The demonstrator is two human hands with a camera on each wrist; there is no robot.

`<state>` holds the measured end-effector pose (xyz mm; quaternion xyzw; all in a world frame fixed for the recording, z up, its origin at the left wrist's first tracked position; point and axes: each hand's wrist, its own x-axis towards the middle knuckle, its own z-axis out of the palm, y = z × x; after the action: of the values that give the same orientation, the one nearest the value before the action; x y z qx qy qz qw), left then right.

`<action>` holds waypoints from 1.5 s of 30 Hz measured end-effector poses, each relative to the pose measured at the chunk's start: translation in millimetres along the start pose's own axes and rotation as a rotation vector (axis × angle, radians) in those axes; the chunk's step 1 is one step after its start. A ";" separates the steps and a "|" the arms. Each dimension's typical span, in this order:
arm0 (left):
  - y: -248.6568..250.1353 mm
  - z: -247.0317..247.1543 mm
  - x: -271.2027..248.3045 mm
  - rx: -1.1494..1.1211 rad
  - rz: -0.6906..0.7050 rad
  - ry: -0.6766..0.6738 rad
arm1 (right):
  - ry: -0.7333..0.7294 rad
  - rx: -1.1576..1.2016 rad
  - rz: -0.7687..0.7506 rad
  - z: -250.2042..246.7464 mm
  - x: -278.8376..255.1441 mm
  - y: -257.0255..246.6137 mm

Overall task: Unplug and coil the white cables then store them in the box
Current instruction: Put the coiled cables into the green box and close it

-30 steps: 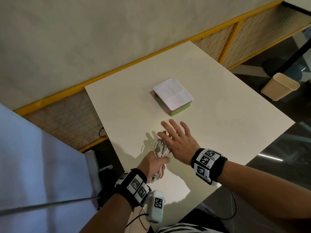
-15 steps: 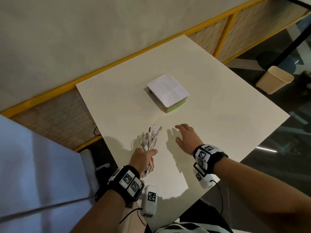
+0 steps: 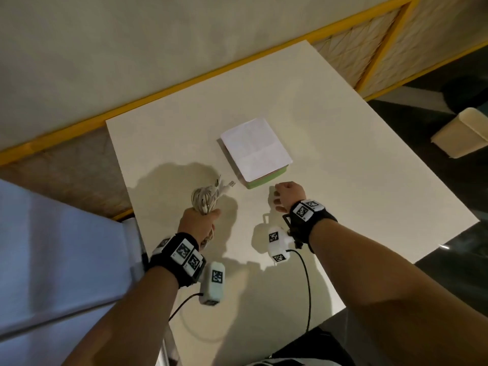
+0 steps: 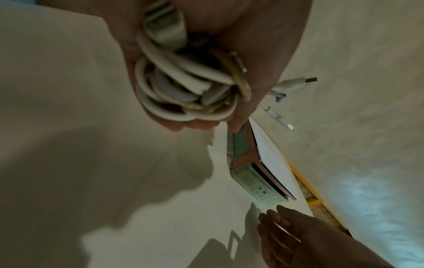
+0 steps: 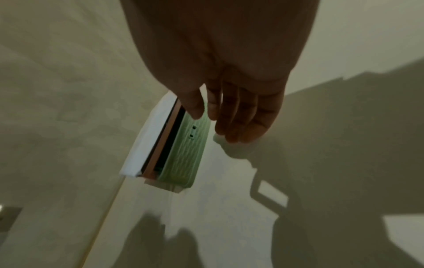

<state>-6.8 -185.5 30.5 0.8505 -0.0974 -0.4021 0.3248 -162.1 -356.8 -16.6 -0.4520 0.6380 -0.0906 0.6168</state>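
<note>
— The fingers point(image 4: 146, 76) of the left hand point(image 3: 199, 224), what do they hold?

— They are curled tight around a bundle of coiled white cables point(image 3: 204, 200). The plugs point(image 3: 224, 184) at the cable ends stick out at the far side of the fist, toward the box point(image 3: 266, 180).

— And the right hand point(image 3: 289, 195)?

— It holds nothing. Its fingers point(image 5: 238, 112) hang loosely bent, a little apart, above the tabletop point(image 3: 343, 167) and just near the green side of the box. I cannot tell if they touch it.

— Where is the box?

— In the middle of the tabletop, far from both hands. It is green, and a white sheet of paper point(image 3: 254, 149) lies on its top. The bundle is to the left of it, not inside.

— Other things?

— A beige bin point(image 3: 462, 133) stands on the floor at the right.
</note>
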 end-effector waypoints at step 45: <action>70.3 81.5 52.0 -0.211 -0.097 0.043 | 0.205 -0.159 0.042 -19.8 -5.3 31.7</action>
<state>-26.8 -300.5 4.6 0.8237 -0.0060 -0.4070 0.3948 -194.9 -343.7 -29.8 -0.4744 0.7122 -0.0724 0.5124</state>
